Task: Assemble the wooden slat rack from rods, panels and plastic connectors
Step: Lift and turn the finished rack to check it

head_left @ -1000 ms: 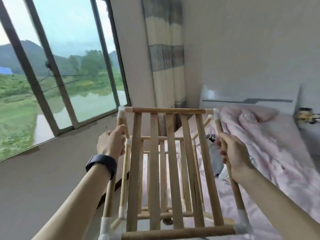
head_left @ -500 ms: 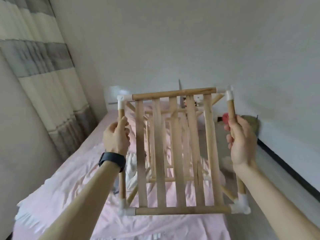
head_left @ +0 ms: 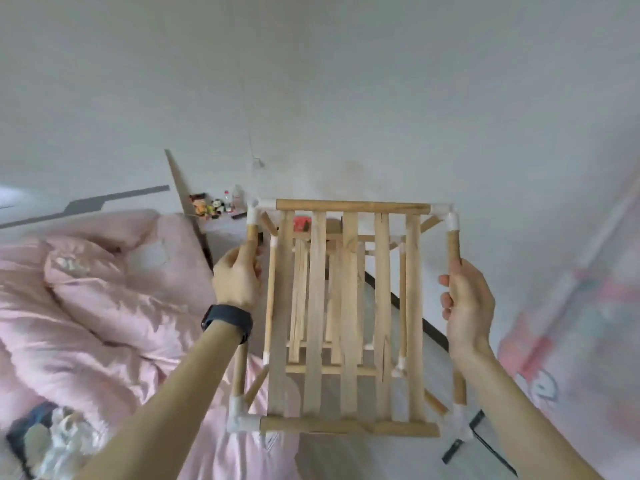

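So the slat rack (head_left: 349,306) is up in the air right in front of the person, held between both hands, with its top panel facing the camera. That panel has 5 flat slats, framed by a far rod (head_left: 353,206) and a near rod (head_left: 346,427). There's a white plastic connector at each of the 4 corners, like the far-left connector (head_left: 258,211) and the near-left connector (head_left: 240,419). Through the gaps you can see a lower slat panel (head_left: 298,299) deeper in the frame, plus short diagonal rods coming off the corners.

The left hand (head_left: 237,278) has its fingers curled tight around the left side rod (head_left: 252,235), up toward the far end, with the thumb lying along the rod. There's a black wristband (head_left: 228,320) on that wrist. The right hand (head_left: 467,306) is wrapped around the right side rod (head_left: 453,245) about midway, fingertips tucked round the inner side.

Behind the rack, a rumpled pink duvet (head_left: 104,306) covers the bed on the left, and the near-left corner of the rack overlaps it in the view. Further back a bedside table (head_left: 225,228) against the white wall (head_left: 346,98) holds some small figurines (head_left: 201,207) and a couple of bottles (head_left: 235,195). Something red (head_left: 301,225) shows between the slats, too blurry to identify. A pink patterned cloth (head_left: 571,323) fills the right edge, also blurred.
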`<state>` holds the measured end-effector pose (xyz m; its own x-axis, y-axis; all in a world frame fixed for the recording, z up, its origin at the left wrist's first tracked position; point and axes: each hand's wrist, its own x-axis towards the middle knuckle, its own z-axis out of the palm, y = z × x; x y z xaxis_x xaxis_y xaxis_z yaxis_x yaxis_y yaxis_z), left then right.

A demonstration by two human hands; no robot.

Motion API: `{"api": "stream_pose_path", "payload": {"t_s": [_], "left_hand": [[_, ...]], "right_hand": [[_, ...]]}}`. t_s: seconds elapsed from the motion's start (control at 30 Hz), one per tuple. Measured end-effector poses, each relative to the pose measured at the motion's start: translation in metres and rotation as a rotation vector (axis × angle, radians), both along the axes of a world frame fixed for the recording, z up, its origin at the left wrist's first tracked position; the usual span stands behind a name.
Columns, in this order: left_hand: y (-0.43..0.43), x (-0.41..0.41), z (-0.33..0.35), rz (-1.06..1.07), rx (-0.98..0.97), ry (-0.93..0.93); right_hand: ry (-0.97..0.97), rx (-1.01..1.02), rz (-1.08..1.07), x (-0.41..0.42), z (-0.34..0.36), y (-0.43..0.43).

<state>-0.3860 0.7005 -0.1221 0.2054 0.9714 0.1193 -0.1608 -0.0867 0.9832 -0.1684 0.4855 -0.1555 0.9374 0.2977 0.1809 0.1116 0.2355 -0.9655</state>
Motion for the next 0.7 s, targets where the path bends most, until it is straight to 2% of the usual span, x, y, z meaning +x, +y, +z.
{"api": "stream_pose_path", "payload": {"t_s": [0.17, 0.33, 0.47, 0.53, 0.63, 0.7], "left_hand": [[0.065, 0.136, -0.032, -0.196, -0.094, 0.132], [0.118, 0.259, -0.057, -0.583, -0.167, 0.473], [0.154, 0.336, -0.089, -0.736, -0.340, 0.682], [0.172, 0.386, -0.116, -0.709, -0.418, 0.685], [0.193, 0.453, -0.157, -0.604, -0.580, 0.557], [0.210, 0.493, -0.174, -0.596, -0.650, 0.538]], "right_hand": [[0.031, -0.071, -0.165, 0.097, -0.036, 0.030], [0.146, -0.134, -0.320, 0.182, -0.086, 0.053], [0.202, -0.196, -0.372, 0.243, -0.135, 0.068], [0.230, -0.222, -0.391, 0.280, -0.162, 0.084], [0.315, -0.247, -0.401, 0.330, -0.200, 0.105], [0.354, -0.274, -0.428, 0.356, -0.217, 0.119]]}}
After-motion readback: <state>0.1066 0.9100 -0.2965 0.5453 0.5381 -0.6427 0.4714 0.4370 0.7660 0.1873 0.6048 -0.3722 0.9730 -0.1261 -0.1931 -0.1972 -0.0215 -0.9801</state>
